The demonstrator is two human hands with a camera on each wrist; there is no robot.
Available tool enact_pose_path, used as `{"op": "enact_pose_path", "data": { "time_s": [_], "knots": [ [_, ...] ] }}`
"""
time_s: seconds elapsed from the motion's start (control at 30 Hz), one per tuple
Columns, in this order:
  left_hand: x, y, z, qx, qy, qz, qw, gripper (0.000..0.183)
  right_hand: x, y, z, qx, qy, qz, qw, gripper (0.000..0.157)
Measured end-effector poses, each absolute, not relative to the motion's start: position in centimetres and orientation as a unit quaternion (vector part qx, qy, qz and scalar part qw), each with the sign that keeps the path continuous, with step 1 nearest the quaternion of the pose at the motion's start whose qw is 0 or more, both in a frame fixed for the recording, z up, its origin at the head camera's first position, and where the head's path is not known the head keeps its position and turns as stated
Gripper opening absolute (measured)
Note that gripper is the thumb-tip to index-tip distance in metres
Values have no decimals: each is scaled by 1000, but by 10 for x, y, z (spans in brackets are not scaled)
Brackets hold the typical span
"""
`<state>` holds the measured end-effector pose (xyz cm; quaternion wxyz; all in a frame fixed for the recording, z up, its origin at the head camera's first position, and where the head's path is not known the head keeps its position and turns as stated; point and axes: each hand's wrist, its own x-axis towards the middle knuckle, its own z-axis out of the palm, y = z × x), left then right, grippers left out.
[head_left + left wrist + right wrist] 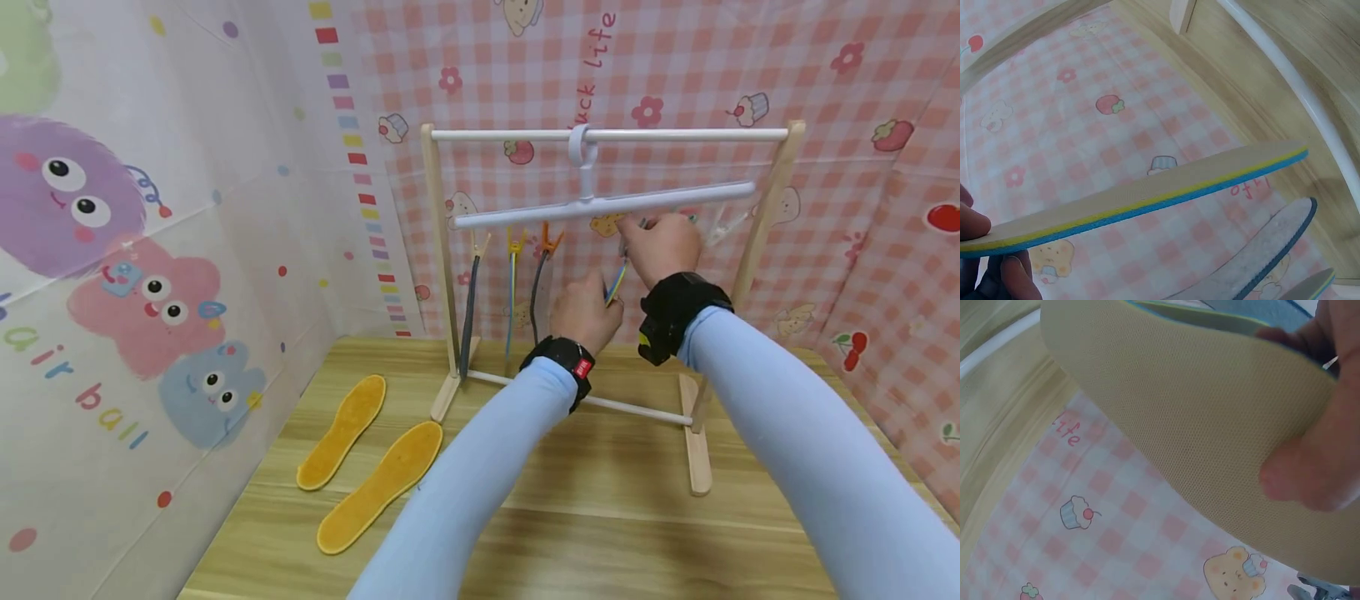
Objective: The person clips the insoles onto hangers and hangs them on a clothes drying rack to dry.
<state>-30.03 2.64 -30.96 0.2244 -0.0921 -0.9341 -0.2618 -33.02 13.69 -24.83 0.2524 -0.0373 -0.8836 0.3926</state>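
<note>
My left hand grips an insole, beige on one face with a yellow and blue edge; its lower end sticks out free in the left wrist view. A thumb lies on the beige face of this insole in the right wrist view. Just above, my right hand has its fingers curled at a grey clip under the bar of a pale hanger, by the insole's upper end. The hanger tilts, its right end higher. Fingers hide most of the clip.
Left along the hanger, a cream clip, yellow clip and orange clip each hold a hanging insole. A wooden rack with white rods carries the hanger. Two orange insoles lie on the wooden table at left.
</note>
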Motion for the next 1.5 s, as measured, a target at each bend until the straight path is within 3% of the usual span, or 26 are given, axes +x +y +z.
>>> {"op": "enact_pose_path", "data": {
  "time_s": [0.77,1.1,1.5],
  "knots": [
    [-315,25,-321,-35,-936,-269,223,26,-320,121,-248,-4,-881,362,306,46],
    [-320,28,-310,-49,-933,-285,214,17,-316,117,-248,-2,-882,369,292,52],
    [-315,31,-311,-38,-935,-286,206,26,-315,123,-250,-11,-889,374,264,57]
  ]
}}
